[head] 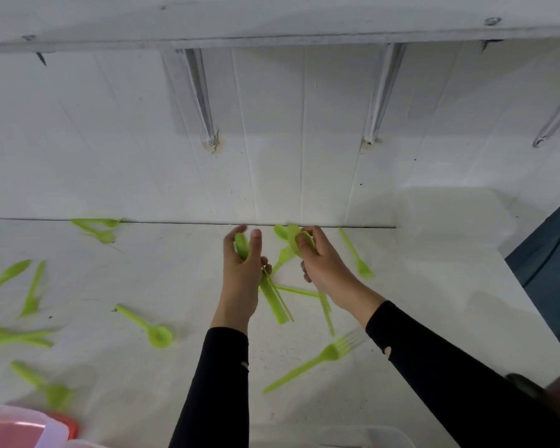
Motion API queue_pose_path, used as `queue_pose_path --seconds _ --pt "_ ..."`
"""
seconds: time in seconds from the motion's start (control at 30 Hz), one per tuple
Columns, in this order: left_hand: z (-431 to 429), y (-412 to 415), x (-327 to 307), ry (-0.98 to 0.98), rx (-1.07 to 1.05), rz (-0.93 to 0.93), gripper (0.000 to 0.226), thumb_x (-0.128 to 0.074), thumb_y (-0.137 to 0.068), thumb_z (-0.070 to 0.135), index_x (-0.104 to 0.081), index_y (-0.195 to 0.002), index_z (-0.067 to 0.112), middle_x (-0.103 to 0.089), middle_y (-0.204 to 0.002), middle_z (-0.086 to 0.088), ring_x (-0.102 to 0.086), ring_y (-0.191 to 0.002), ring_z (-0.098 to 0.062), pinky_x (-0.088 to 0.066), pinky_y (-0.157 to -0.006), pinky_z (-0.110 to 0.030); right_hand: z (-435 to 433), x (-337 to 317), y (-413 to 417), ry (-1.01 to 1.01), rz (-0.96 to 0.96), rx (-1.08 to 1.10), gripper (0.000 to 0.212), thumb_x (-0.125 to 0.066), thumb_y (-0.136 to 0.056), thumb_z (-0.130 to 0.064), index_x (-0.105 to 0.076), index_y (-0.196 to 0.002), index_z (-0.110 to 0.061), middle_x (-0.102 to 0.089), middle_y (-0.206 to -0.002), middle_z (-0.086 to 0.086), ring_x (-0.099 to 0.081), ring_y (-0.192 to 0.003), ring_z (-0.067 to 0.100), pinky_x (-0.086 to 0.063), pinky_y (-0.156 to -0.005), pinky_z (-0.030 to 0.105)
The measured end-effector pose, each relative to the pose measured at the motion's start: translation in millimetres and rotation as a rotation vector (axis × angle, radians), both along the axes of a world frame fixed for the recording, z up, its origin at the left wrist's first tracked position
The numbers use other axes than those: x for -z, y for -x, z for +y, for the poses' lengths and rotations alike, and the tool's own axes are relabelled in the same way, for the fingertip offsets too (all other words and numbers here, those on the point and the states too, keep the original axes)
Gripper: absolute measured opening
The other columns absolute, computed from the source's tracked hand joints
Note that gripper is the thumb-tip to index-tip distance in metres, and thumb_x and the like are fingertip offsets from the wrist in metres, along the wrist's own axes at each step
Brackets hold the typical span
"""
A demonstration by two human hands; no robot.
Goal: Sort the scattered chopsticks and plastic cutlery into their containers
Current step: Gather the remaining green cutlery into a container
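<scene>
A bunch of green cutlery (276, 303) is held tight in the left hand (241, 273), over the worktop (175, 279) by the wall. Green spoons (292, 238) are gripped by the right hand (320, 266); how many cannot be told. A fork (320, 357) and a spoon (152, 331) are seen lying nearby. Pieces at the left edge are blurred. A pink box (10, 428) is cut off at the bottom corner.

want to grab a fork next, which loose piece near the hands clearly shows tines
The fork lying alone below the right arm, its tines spread toward the sleeve; the loose piece left of the left arm is a round-bowled spoon.
</scene>
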State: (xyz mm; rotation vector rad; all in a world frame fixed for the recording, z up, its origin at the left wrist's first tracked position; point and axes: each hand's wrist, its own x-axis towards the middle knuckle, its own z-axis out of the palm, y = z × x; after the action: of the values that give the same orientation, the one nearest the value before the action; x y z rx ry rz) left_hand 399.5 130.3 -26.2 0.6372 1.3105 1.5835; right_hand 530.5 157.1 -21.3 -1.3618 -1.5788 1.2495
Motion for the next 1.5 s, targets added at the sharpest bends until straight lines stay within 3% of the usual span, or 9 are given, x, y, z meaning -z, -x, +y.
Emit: queue_pose_path --seconds 0.17,0.43,0.53,0.73,0.9,1.03,1.17,1.37,1.5 --pt "-4.3 -6.7 -5.5 -0.026 0.237 0.091 0.051 -0.064 -0.082 0.053 -0.054 -0.119 0.019 -0.06 -0.08 0.003 -0.055 -0.067 -0.013 -0.048 -0.063 -0.025 -7.7 -7.4 2.5 0.248 0.235 -0.136 0.021 -0.055 -0.098 -0.037 -0.052 -0.09 -0.018 -0.052 -0.072 -0.005 -0.043 -0.058 0.009 -0.037 -0.048 0.022" --pt "0.5 -5.2 4.6 0.063 0.062 0.157 0.016 -0.046 -0.103 0.014 -0.059 -0.111 0.02 -0.067 -0.092 -0.006 -0.066 -0.087 -0.021 -0.056 -0.081 -0.036 -9.9 -5.5 9.5 0.219 0.017 -0.057 0.017 -0.034 -0.1 -0.027 -0.039 -0.108 -0.013 -0.048 -0.088 0.002 -0.044 -0.073 0.015 -0.038 -0.063 0.029" --pt "-0.8 -5.7 1.0 0.021 0.018 0.09 0.017 -0.042 -0.105 0.013 -0.055 -0.115 0.017 -0.059 -0.089 -0.007 -0.07 -0.075 -0.023 -0.057 -0.062 -0.029 -5.8 -3.5 4.7 0.142 0.053 0.024 0.011 -0.041 -0.096 -0.024 -0.041 -0.095 -0.014 -0.048 -0.084 0.002 -0.043 -0.072 0.016 -0.037 -0.061 0.029" --pt "-1.3 -8.2 0.8 0.001 0.062 0.176 0.036 -0.062 -0.092 0.043 -0.056 -0.121 0.022 -0.058 -0.086 -0.002 -0.061 -0.071 -0.014 -0.052 -0.062 -0.027 -0.9 -6.7 -3.7 0.219 0.329 -0.038 0.017 -0.067 -0.091 -0.027 -0.065 -0.097 -0.011 -0.054 -0.063 -0.01 -0.048 -0.057 0.01 -0.041 -0.06 0.026" --pt "-1.9 -8.3 0.9 -0.077 0.241 0.156 0.057 -0.069 -0.077 0.064 -0.06 -0.117 0.024 -0.063 -0.089 -0.003 -0.058 -0.075 -0.017 -0.05 -0.069 -0.03 -2.6 -6.0 2.2 0.392 0.548 0.034 0.022 -0.075 -0.085 -0.022 -0.056 -0.091 -0.015 -0.064 -0.069 0.0 -0.052 -0.055 0.014 -0.044 -0.058 0.024" --pt "-1.3 -10.1 1.6 -0.071 0.218 0.123 0.042 -0.073 -0.082 0.043 -0.062 -0.113 0.018 -0.062 -0.085 -0.008 -0.058 -0.078 -0.029 -0.05 -0.074 -0.044 -6.0 -2.2 5.3 0.334 0.523 0.031 0.017 -0.067 -0.093 -0.019 -0.055 -0.084 -0.01 -0.06 -0.072 0.008 -0.053 -0.058 0.018 -0.046 -0.056 0.025" --pt "-0.9 -9.3 -0.6 -0.016 0.125 0.092 0.019 -0.06 -0.098 0.032 -0.067 -0.104 0.016 -0.071 -0.089 -0.001 -0.069 -0.09 -0.023 -0.056 -0.081 -0.04 -8.1 -0.4 6.8 0.5 0.6 -0.103 0.027 -0.068 -0.091 -0.028 -0.065 -0.106 -0.007 -0.065 -0.084 0.005 -0.061 -0.07 0.016 -0.05 -0.065 0.026" --pt "1.1 1.9 -8.4 0.01 -0.174 -0.029 0.013 -0.045 -0.104 0.022 -0.057 -0.107 0.015 -0.065 -0.096 -0.008 -0.073 -0.085 -0.023 -0.06 -0.073 -0.036 1.4 7.0 -0.1 0.552 0.436 -0.084 0.02 -0.069 -0.09 -0.032 -0.068 -0.104 -0.018 -0.068 -0.093 -0.004 -0.061 -0.077 0.013 -0.05 -0.071 0.026" --pt "7.3 31.2 -27.8 -0.017 -0.23 0.023 0.008 -0.055 -0.1 0.025 -0.055 -0.098 0.018 -0.052 -0.081 -0.005 -0.058 -0.057 -0.013 -0.058 -0.055 -0.032 19.2 34.5 -15.7 0.17 -0.071 0.048 0.01 -0.06 -0.094 -0.017 -0.066 -0.102 -0.015 -0.061 -0.089 -0.003 -0.056 -0.075 0.011 -0.041 -0.063 0.021"
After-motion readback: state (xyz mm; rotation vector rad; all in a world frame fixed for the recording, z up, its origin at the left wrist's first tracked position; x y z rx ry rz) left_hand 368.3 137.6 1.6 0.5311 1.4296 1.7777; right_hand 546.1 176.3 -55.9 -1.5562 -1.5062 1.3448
